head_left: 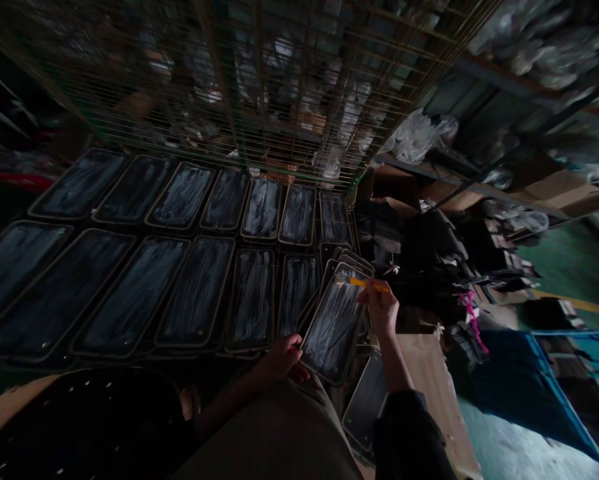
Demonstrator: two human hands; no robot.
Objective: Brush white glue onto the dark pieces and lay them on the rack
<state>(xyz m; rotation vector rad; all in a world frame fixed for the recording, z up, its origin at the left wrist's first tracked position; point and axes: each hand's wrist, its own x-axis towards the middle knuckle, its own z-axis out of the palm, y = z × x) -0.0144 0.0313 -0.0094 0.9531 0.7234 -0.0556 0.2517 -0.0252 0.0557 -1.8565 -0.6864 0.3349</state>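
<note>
My right hand is closed around the yellow handle of a brush. Its tip touches the upper end of a dark rectangular panel with rounded corners, streaked with a whitish coating. That panel lies tilted on a small stack of similar ones. At its lower left corner, my left hand grips the edge between thumb and fingers. Other streaked panels, such as one close by, lie in two rows to the left. A further panel rests lower down, partly behind my right forearm.
A wire mesh cage full of wrapped items stands behind the rows. To the right are shelves with plastic bags and cardboard boxes. A cardboard sheet and a blue container are at lower right.
</note>
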